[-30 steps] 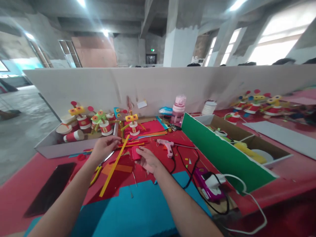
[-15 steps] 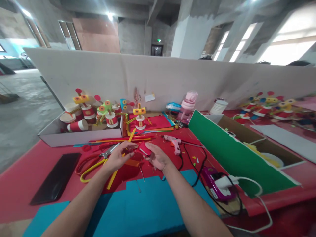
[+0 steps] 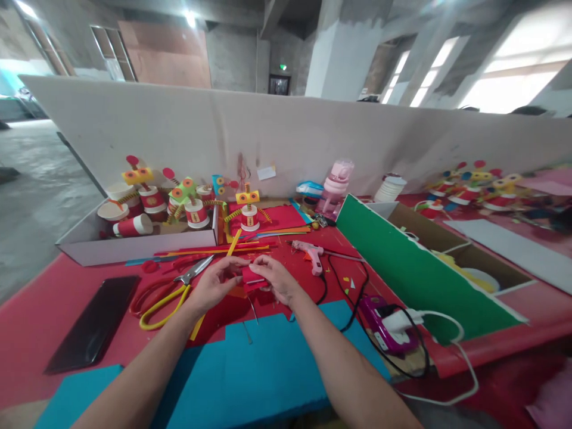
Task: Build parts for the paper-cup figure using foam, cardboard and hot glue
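A small red folded paper piece [image 3: 253,277] with a pale edge is between my hands, over the red tabletop. My right hand [image 3: 277,280] grips its right side, thumb on top. At its left side, my left hand [image 3: 217,286] pinches the edge with thumb and fingers. Yellow- and red-handled scissors [image 3: 170,292] lie left of my left hand. Under the hands, a yellow paper strip [image 3: 198,328] and an orange piece [image 3: 236,292] show in part. Beyond my right hand rests a pink glue gun [image 3: 313,256].
A white box [image 3: 143,247] of paper-cup robot figures stands back left, with another figure [image 3: 249,217] beside it. A black phone [image 3: 93,325] lies left. Blue sheets [image 3: 250,375] cover the front. At right are a green-sided box [image 3: 415,274] and a purple power strip [image 3: 386,328] with cables.
My left hand has come in to the red paper piece, and its fingers now meet the left edge. The piece has turned a little in my right hand. The view has shifted slightly.
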The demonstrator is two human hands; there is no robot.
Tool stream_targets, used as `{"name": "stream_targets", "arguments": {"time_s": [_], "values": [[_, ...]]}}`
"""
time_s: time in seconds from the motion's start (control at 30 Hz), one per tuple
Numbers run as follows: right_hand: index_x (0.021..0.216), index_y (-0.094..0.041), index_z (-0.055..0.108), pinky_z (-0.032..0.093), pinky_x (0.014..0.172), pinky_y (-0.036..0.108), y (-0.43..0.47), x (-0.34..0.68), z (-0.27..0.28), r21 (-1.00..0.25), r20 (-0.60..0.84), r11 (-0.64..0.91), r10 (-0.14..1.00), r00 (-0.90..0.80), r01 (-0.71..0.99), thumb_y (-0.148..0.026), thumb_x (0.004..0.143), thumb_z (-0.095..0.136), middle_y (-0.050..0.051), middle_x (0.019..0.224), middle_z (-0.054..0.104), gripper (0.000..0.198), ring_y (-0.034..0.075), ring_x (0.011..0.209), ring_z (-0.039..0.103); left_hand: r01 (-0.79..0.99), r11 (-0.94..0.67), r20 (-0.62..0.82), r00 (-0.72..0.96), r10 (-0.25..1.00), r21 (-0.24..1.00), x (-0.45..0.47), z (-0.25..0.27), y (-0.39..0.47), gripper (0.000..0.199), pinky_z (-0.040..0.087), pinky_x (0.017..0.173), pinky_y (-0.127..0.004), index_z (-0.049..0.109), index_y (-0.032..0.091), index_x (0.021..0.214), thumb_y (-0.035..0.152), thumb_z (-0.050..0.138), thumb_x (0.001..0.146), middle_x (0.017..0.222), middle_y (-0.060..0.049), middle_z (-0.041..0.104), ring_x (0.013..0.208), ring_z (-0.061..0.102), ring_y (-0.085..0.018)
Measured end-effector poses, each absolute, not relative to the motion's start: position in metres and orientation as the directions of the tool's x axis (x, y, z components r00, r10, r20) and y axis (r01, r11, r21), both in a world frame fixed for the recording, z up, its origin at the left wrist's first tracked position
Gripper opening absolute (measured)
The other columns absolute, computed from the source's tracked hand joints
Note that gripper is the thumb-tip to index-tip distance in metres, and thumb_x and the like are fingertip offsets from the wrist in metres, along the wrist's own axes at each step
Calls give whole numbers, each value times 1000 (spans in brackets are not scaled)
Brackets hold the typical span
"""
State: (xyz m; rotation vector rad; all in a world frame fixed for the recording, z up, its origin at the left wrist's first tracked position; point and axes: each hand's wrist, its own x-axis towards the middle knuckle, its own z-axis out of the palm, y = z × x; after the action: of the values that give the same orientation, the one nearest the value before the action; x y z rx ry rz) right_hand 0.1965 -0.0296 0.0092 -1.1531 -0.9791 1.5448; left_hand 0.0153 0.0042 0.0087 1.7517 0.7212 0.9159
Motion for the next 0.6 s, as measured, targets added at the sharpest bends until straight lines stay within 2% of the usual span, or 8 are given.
{"name": "stream_targets", "arguments": {"time_s": [0.2,0.3,0.43,0.5,0.6], "values": [[80,-21,52,31,44,19,-31,187,4,-959,-151,-187,973,-174,-214,-49,66,73,-7,61,53,37,8,49,46,182,-433,317,451,835,883,18,1,6,14,47,64,-23,64,19,82,14,58,70,72,1,64,66,59,-13],[80,-21,54,38,51,21,-30,186,1,-944,-117,-171,973,-199,-282,-52,67,72,-5,66,56,38,10,55,51,187,-434,334,403,852,881,18,0,7,17,46,60,-22,64,19,79,11,55,67,69,1,64,63,58,-12],[87,-21,60,45,65,27,-26,191,-3,-924,-43,-114,979,-197,-366,-61,79,54,-1,77,61,41,13,67,57,193,-425,348,333,876,885,16,-2,11,13,45,59,-22,64,18,75,13,56,65,69,1,63,63,57,-12],[88,-22,62,45,68,26,-24,194,-4,-930,-3,-72,982,-186,-361,-57,80,55,0,80,62,37,13,70,59,204,-415,349,295,890,887,15,-5,13,12,44,58,-21,64,17,75,14,57,66,69,1,63,63,57,-12],[91,-22,61,45,70,27,-23,195,-5,-926,-10,-87,979,-205,-368,-48,77,62,-1,80,62,29,14,72,60,207,-394,336,267,903,895,14,-7,15,14,44,60,-22,64,18,76,15,57,65,70,1,64,64,58,-13]]}}
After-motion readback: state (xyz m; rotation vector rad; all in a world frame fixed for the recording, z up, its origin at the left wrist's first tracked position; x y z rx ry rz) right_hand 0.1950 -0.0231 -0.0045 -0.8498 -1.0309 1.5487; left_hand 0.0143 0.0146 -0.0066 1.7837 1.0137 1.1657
